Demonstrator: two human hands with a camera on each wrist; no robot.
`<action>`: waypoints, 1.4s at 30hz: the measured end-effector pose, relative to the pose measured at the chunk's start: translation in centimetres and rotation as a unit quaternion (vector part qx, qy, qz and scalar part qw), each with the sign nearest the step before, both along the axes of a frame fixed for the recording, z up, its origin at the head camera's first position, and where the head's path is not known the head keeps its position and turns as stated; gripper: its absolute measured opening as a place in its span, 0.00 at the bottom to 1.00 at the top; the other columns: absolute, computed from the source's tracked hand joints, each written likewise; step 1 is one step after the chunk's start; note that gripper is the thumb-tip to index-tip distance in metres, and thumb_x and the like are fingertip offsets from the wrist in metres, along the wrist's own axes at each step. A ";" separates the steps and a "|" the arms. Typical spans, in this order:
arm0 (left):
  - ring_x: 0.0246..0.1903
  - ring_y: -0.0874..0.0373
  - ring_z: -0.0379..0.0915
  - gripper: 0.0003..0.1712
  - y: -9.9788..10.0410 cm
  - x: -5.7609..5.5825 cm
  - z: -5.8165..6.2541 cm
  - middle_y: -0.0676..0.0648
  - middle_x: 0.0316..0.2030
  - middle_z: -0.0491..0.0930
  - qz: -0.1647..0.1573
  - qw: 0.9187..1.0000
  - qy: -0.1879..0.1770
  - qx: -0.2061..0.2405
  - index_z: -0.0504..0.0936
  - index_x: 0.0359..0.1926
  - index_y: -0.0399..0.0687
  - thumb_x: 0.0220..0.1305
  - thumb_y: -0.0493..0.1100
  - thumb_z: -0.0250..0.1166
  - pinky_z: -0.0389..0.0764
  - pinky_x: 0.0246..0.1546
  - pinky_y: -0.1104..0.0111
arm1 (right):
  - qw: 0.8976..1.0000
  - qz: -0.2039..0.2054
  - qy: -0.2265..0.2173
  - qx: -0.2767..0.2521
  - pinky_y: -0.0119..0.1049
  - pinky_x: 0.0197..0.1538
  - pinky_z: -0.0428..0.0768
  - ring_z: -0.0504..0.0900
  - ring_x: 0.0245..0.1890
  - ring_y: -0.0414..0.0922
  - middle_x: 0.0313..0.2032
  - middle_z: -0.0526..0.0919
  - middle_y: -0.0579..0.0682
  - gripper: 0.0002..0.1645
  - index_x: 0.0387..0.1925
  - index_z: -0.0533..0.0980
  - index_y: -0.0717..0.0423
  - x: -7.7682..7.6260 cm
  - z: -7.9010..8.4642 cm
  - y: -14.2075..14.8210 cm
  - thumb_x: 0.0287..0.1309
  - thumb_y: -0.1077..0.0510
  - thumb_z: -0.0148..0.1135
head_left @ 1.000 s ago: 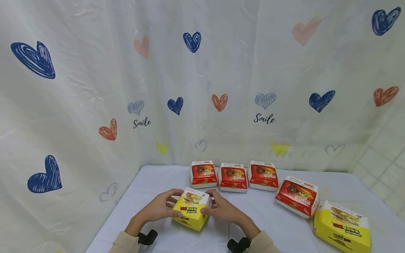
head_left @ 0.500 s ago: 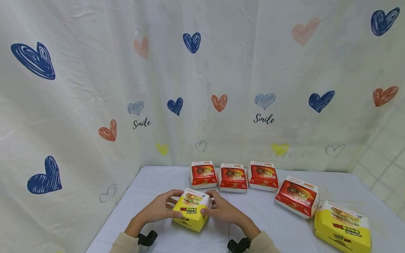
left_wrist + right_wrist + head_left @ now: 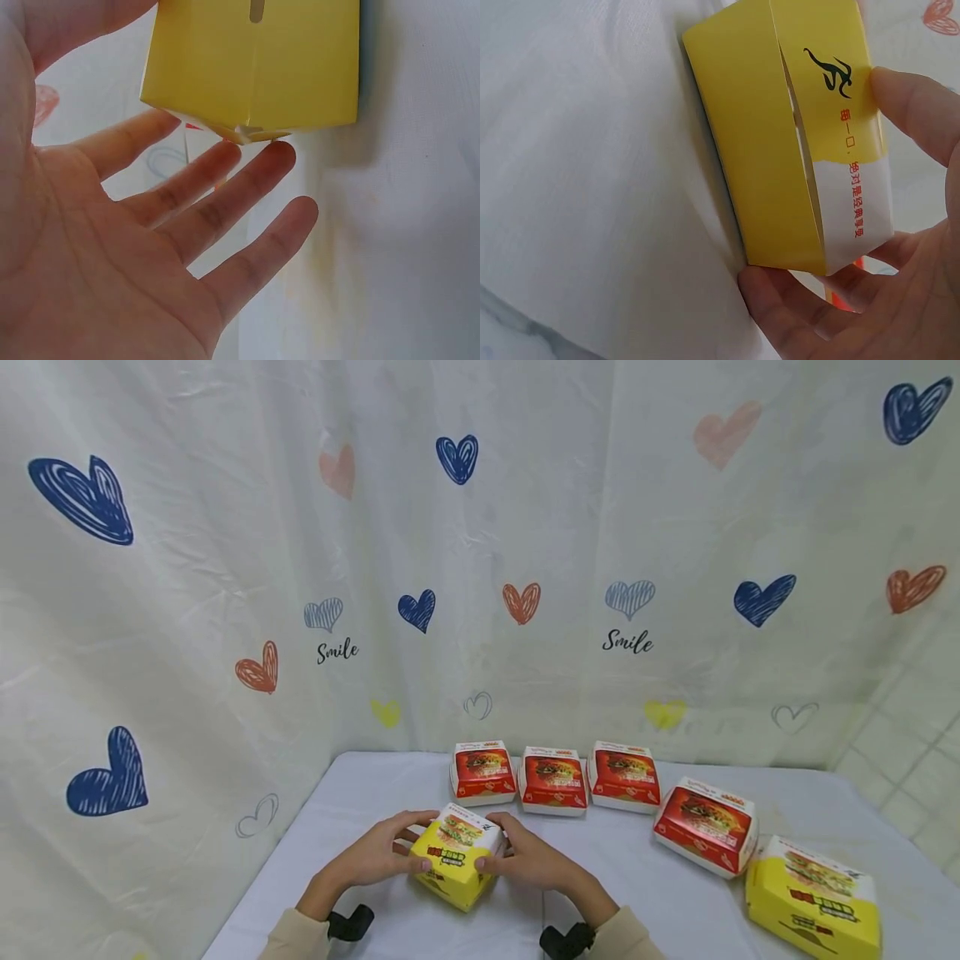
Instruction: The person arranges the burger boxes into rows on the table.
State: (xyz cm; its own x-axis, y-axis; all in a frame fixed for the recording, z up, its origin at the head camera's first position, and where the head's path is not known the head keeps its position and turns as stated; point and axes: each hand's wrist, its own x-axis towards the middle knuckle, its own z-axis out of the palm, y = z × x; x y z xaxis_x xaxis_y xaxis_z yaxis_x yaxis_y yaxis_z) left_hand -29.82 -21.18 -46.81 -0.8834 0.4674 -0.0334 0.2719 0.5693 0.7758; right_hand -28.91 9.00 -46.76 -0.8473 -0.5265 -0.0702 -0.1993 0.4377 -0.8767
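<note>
A yellow burger box (image 3: 454,857) with a white back and a printed burger is between both hands at the front left of the table. My left hand (image 3: 372,852) holds its left side, thumb on the near face and index finger at the far edge; the left wrist view shows the other fingers spread, tips by the corner of the box (image 3: 251,67). From the right, my right hand (image 3: 536,857) grips it, thumb near the front and fingers behind. In the right wrist view, a thin gap runs along the side of the box (image 3: 742,142), between lid and base.
Three red burger boxes (image 3: 554,781) stand in a row along the back of the white-covered table (image 3: 637,893). Another red burger box (image 3: 705,825) sits at the right, beside a second yellow burger box (image 3: 813,897). A curtain with hearts (image 3: 480,527) hangs behind.
Between my hands the yellow burger box has turned slightly, its near corner shifting left and its far edge right. The other boxes stay in place.
</note>
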 end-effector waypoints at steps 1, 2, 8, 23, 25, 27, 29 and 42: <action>0.61 0.49 0.74 0.42 0.0 0.0 0.0 0.47 0.71 0.70 -0.001 1.000 0.000 0.000 0.68 0.74 0.63 0.61 0.59 0.73 0.81 0.56 0.57 | 1.000 0.001 0.003 0.001 0.62 0.64 0.75 0.72 0.61 0.51 0.68 0.71 0.55 0.47 0.73 0.59 0.53 0.0 0.1 0.0 0.62 0.41 0.70; 0.61 0.49 0.74 0.42 -0.1 -0.1 0.0 0.47 0.71 0.70 -0.001 1.000 0.000 0.001 0.68 0.74 0.63 0.62 0.58 0.73 0.81 0.57 0.56 | 1.000 0.001 0.006 0.004 0.61 0.64 0.75 0.73 0.61 0.51 0.68 0.71 0.55 0.47 0.73 0.60 0.53 0.0 0.2 0.0 0.62 0.41 0.69; 0.59 0.50 0.74 0.38 -0.3 -0.6 0.0 0.46 0.68 0.73 -0.015 1.000 0.009 0.011 0.70 0.73 0.58 0.65 0.56 0.71 0.80 0.56 0.57 | 1.000 0.003 0.021 0.010 0.53 0.56 0.80 0.76 0.55 0.49 0.64 0.74 0.55 0.36 0.68 0.65 0.53 -0.1 0.6 0.3 0.68 0.42 0.63; 0.58 0.50 0.74 0.33 -0.4 -0.3 0.2 0.44 0.67 0.75 -0.016 0.999 0.007 0.036 0.73 0.70 0.53 0.67 0.51 0.70 0.80 0.54 0.58 | 0.999 -0.007 0.024 -0.020 0.38 0.42 0.75 0.76 0.42 0.49 0.44 0.78 0.52 0.15 0.57 0.70 0.55 -0.1 0.4 0.7 0.80 0.51 0.47; 0.57 0.50 0.74 0.33 -0.4 -0.3 0.2 0.44 0.67 0.75 -0.015 0.999 0.006 0.037 0.73 0.70 0.53 0.67 0.52 0.70 0.80 0.53 0.60 | 0.999 -0.010 0.025 -0.018 0.38 0.42 0.75 0.76 0.42 0.49 0.44 0.78 0.52 0.15 0.57 0.71 0.55 -0.1 0.5 0.7 0.79 0.51 0.48; 0.57 0.51 0.74 0.32 -0.4 -0.4 0.1 0.45 0.67 0.75 -0.013 0.999 0.006 0.036 0.73 0.70 0.54 0.67 0.52 0.70 0.80 0.53 0.61 | 0.999 -0.012 0.027 -0.016 0.38 0.41 0.76 0.77 0.42 0.49 0.46 0.79 0.51 0.15 0.57 0.71 0.55 -0.1 0.6 0.7 0.79 0.51 0.49; 0.58 0.51 0.74 0.32 -0.4 -0.4 0.0 0.46 0.67 0.75 -0.011 0.999 0.006 0.033 0.74 0.69 0.55 0.67 0.52 0.70 0.79 0.54 0.61 | 0.999 -0.013 0.028 -0.013 0.38 0.42 0.77 0.77 0.41 0.48 0.47 0.79 0.51 0.15 0.57 0.72 0.55 -0.1 0.6 0.8 0.78 0.51 0.51; 0.57 0.50 0.74 0.28 -0.4 -0.6 -0.2 0.47 0.66 0.76 0.000 0.999 0.011 0.033 0.75 0.68 0.55 0.69 0.48 0.68 0.77 0.57 0.55 | 1.000 -0.001 0.023 -0.008 0.42 0.46 0.81 0.78 0.46 0.46 0.55 0.79 0.56 0.18 0.59 0.71 0.57 -0.3 0.6 1.0 0.74 0.53 0.54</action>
State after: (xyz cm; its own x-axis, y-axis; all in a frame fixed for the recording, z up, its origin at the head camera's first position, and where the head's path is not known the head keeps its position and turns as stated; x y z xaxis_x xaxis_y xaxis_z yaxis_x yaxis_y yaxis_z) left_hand -30.44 -21.60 -47.06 -0.8835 0.4680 0.0179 0.2898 0.5163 0.8059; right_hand -29.21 10.01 -46.13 -0.8509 -0.5248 -0.0232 -0.2378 0.4241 -0.8738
